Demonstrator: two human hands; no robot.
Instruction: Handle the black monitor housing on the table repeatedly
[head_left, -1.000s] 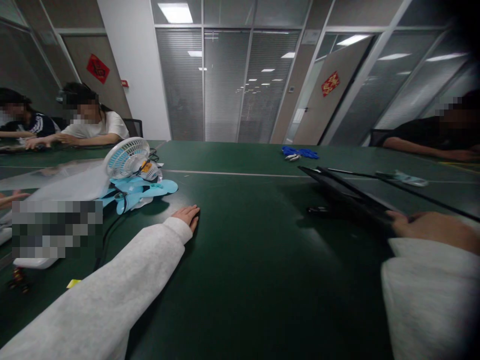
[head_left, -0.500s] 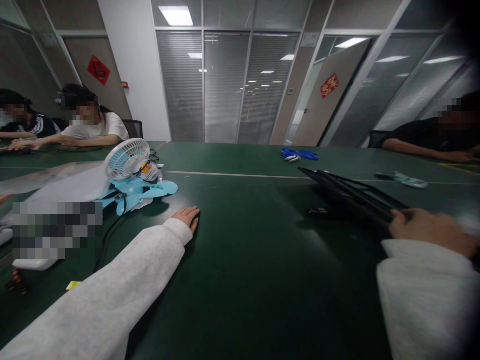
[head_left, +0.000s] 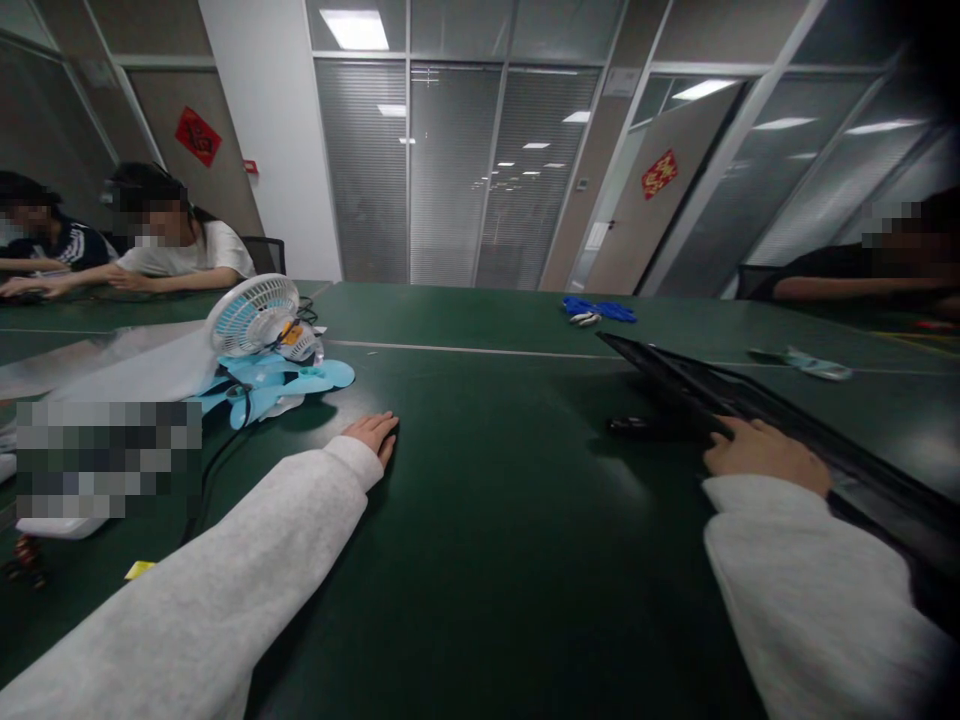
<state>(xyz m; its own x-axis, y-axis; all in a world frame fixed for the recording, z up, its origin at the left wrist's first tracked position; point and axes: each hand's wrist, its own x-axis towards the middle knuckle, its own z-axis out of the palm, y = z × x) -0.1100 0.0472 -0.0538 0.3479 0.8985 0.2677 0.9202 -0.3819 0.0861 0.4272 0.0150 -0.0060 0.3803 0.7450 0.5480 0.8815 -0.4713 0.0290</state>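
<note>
Black and long, the flattish thing [head_left: 675, 380] slants over the right side of the green table [head_left: 480, 520], and the right hand [head_left: 765, 455] has just shifted inward along it, so contact now falls nearer its middle (whether it truly grips, I cannot tell). The left hand [head_left: 371, 435] lies flat, well apart; 1 small dark object [head_left: 637, 428] sits close by, possibly in the way, with blue gloves [head_left: 611, 309] beyond and 1 white fan [head_left: 255, 318] at left.

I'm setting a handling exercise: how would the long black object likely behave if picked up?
The long black object is probably stiff, as its edges run straight. It may tip or swing, since the right grip covers only part of its length.
</note>
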